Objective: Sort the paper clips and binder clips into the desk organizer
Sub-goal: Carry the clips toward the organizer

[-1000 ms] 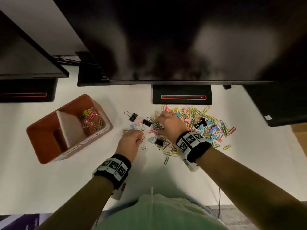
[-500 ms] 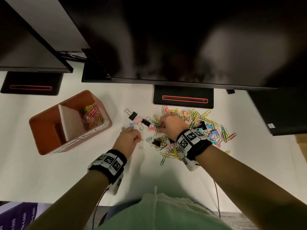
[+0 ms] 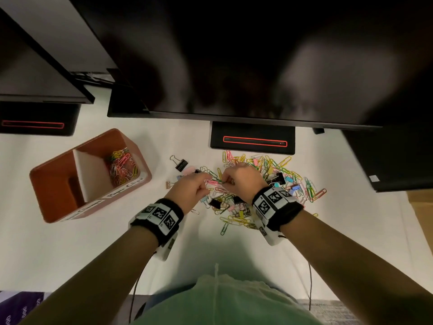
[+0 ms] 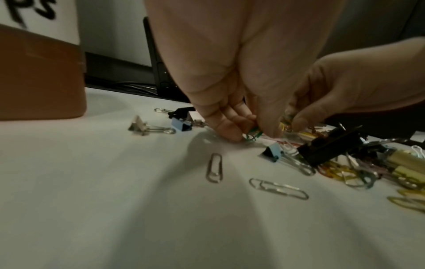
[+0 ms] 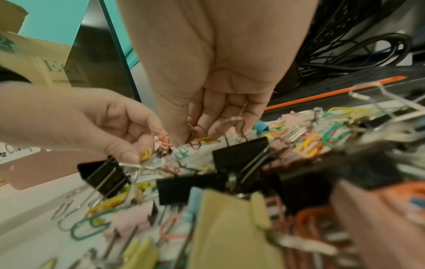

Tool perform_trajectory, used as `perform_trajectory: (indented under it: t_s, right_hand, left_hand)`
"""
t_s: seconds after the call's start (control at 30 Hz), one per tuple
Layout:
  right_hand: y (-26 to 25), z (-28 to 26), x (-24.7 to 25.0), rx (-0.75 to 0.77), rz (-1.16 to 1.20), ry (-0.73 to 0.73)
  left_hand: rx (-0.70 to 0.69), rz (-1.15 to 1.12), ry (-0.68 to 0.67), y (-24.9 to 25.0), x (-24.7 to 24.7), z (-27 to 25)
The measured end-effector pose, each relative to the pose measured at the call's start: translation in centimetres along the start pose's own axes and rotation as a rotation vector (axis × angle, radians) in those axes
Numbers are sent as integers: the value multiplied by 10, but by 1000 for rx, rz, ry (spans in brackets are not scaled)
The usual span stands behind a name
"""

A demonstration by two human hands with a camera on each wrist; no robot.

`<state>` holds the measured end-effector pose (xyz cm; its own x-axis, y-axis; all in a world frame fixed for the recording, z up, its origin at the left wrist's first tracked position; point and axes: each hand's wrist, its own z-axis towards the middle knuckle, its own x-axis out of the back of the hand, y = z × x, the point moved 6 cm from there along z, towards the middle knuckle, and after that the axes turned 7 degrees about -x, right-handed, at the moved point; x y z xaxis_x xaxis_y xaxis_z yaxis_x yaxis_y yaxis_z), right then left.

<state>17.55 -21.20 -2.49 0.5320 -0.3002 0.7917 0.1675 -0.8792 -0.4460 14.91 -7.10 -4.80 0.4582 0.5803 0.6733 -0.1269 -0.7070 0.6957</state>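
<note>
Both hands had drawn together since a second ago: the left hand (image 3: 191,189), then near the pile's left fringe, had slid right until its fingertips nearly met those of the right hand (image 3: 243,178) at the near-left part of the pile (image 3: 276,179).

Each hand was pinching paper clips. The left hand's curled fingers held a green clip (image 4: 253,135) low against the desk (image 3: 70,242), and the right wrist view showed a yellow clip (image 5: 145,154) at its fingertip. The right hand's thumb and fingers gripped a few wire clips (image 5: 195,134).

To my eye the step was gathering paper clips only. Done well, it would mean lifting them free of the black binder clips (image 5: 239,154) tangled beside them, so none rode along.

The organizer (image 3: 89,177) sat well apart on the left, its long axis running from near-left to far-right. Its far-right compartment already held coloured paper clips (image 3: 121,167); the near compartments looked empty. The green clip seemed to lie roughly left to right.
</note>
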Motion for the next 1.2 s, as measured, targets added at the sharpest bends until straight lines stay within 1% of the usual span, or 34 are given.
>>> perform_trajectory:
  t_s: [0.1,0.17,0.3,0.4,0.57,0.63,0.73,0.83,1.0,1.2]
  right_hand:
    - [6,-4,10,-20,52,60]
    - [11,-6,16,-39,98,84]
    - [18,-8,26,-78,177,83]
    - [21,-6,28,-74,209,92]
    - [22,-6,27,-60,227,104]
    - [23,-7,28,-50,229,117]
    - [24,-9,30,-45,226,130]
    - [25,-10,32,-44,239,136]
    - [22,-12,35,-20,245,164]
    - [21,-13,38,-19,247,187]
  left_hand:
    - [4,85,-50,0,-5,7]
    - [19,100,-13,-1,-4,9]
    - [44,95,103,-2,2,12]
    - [30,85,136,-2,3,14]
    - [-8,76,110,0,2,15]
    - [-45,64,98,4,1,13]
    - [-94,70,27,13,-5,17]
    - [-64,136,-45,15,-11,27]
    - [-65,211,-48,20,-13,35]
    - [-44,269,-97,14,-18,31]
